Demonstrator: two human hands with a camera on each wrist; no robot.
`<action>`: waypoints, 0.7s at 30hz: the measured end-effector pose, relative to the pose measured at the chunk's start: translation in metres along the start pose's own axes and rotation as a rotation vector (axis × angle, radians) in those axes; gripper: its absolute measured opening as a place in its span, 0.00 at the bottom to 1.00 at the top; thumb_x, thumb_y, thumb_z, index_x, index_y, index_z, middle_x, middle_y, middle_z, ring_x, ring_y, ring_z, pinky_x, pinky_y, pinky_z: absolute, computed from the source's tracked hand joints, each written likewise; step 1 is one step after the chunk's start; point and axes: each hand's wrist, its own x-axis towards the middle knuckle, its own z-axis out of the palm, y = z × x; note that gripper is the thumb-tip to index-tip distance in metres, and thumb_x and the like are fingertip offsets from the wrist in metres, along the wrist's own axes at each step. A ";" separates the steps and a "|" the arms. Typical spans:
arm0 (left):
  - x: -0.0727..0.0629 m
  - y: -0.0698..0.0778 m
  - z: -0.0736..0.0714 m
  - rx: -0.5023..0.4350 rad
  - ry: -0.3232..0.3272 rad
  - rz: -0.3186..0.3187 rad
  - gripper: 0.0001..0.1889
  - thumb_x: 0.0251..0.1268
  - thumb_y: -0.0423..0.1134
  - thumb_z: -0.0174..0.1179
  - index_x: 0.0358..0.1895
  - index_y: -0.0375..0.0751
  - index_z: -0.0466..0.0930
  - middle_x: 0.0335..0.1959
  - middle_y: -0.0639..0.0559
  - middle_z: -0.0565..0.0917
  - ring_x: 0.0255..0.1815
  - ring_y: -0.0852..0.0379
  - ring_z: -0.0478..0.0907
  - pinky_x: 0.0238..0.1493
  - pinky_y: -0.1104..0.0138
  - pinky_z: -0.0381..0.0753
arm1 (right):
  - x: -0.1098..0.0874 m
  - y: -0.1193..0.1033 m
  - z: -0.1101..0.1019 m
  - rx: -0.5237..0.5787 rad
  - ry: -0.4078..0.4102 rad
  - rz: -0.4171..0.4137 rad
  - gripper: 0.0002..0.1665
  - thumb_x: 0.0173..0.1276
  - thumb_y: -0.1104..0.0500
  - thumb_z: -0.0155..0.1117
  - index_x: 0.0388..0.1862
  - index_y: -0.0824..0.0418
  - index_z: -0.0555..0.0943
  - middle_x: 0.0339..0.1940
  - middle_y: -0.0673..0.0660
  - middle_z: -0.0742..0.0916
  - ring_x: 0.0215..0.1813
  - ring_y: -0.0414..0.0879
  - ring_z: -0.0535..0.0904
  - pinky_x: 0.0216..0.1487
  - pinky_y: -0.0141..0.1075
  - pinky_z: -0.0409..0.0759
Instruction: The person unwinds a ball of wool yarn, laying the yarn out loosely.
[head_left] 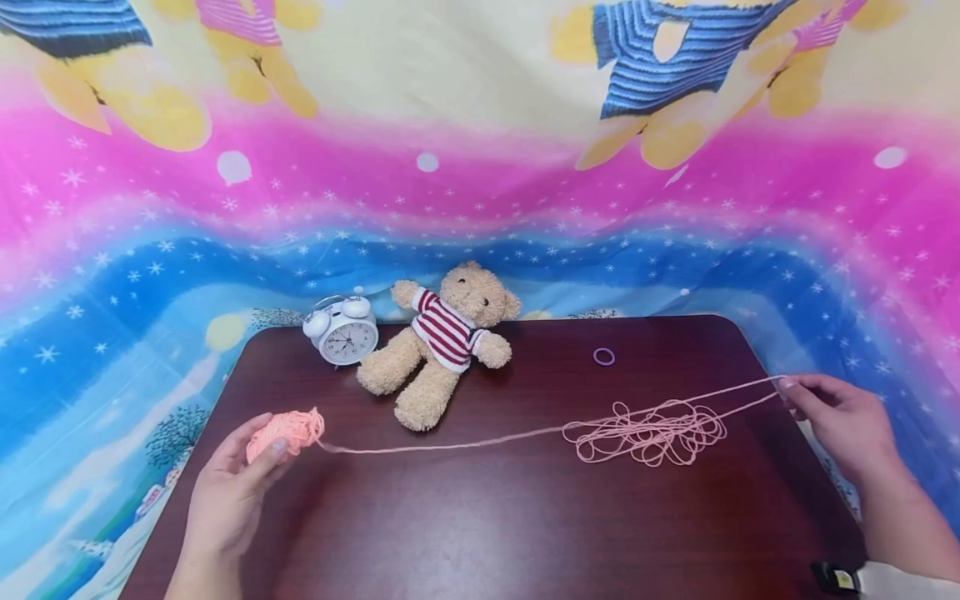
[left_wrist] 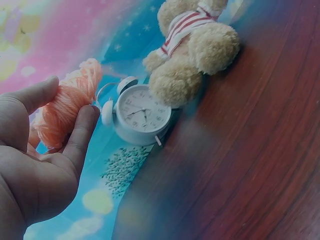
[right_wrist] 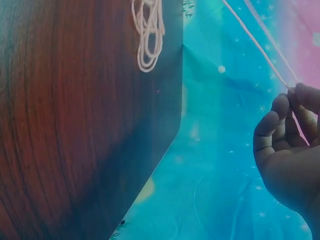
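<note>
My left hand (head_left: 232, 492) grips a small bundle of peach yarn (head_left: 288, 435) above the table's left side, thumb on one side and fingers on the other, as the left wrist view also shows. From the bundle a strand (head_left: 450, 447) runs right to a loose tangle of yarn (head_left: 652, 433) lying on the table. Past the table's right edge, my right hand (head_left: 847, 417) pinches the yarn between thumb and fingertips. Two lengths stretch from that pinch back toward the tangle. In the right wrist view, a bit of yarn (right_wrist: 300, 127) passes down inside the fingers.
A white twin-bell alarm clock (head_left: 347, 337) and a teddy bear (head_left: 446, 337) in a striped sweater stand at the back of the dark wooden table (head_left: 465, 533). A purple ring-shaped band (head_left: 603, 357) lies behind the tangle. Printed cloth (head_left: 480, 192) hangs around the table.
</note>
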 end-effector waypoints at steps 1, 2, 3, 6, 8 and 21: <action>0.000 0.001 -0.002 -0.002 0.006 0.001 0.22 0.73 0.20 0.57 0.65 0.40 0.79 0.48 0.53 0.85 0.38 0.59 0.87 0.48 0.66 0.88 | 0.000 0.002 0.000 -0.005 0.000 0.002 0.09 0.76 0.48 0.67 0.49 0.46 0.89 0.27 0.36 0.87 0.30 0.32 0.82 0.31 0.24 0.76; 0.000 0.002 -0.005 -0.005 0.014 0.001 0.22 0.73 0.20 0.57 0.65 0.40 0.79 0.48 0.53 0.85 0.38 0.59 0.87 0.48 0.67 0.88 | 0.001 0.003 -0.001 -0.007 0.000 0.005 0.09 0.76 0.48 0.67 0.49 0.45 0.89 0.27 0.35 0.87 0.30 0.32 0.82 0.31 0.24 0.76; 0.000 0.003 -0.007 -0.003 0.021 0.002 0.22 0.73 0.20 0.57 0.65 0.41 0.79 0.49 0.53 0.85 0.38 0.59 0.87 0.47 0.67 0.88 | 0.001 0.004 -0.001 -0.010 0.000 0.006 0.09 0.76 0.48 0.66 0.49 0.45 0.89 0.27 0.34 0.87 0.30 0.32 0.82 0.31 0.24 0.76; 0.000 0.004 -0.012 0.005 0.031 0.005 0.22 0.73 0.20 0.56 0.65 0.42 0.80 0.50 0.54 0.84 0.38 0.60 0.87 0.47 0.68 0.88 | 0.001 0.006 -0.001 0.002 -0.007 0.018 0.08 0.77 0.48 0.66 0.48 0.44 0.89 0.27 0.33 0.87 0.30 0.32 0.82 0.31 0.23 0.77; 0.000 0.005 -0.013 0.005 0.028 0.007 0.22 0.74 0.20 0.56 0.65 0.42 0.79 0.50 0.54 0.84 0.38 0.60 0.86 0.47 0.68 0.88 | 0.001 0.007 -0.001 0.030 -0.012 0.025 0.07 0.76 0.49 0.66 0.47 0.44 0.89 0.27 0.34 0.87 0.30 0.32 0.82 0.31 0.24 0.78; 0.000 0.001 0.003 -0.023 -0.019 0.032 0.22 0.73 0.18 0.55 0.65 0.38 0.79 0.48 0.52 0.85 0.40 0.59 0.87 0.50 0.66 0.88 | 0.001 0.010 0.037 -0.121 -0.095 -0.095 0.19 0.74 0.48 0.69 0.51 0.62 0.87 0.32 0.48 0.89 0.33 0.34 0.81 0.31 0.28 0.78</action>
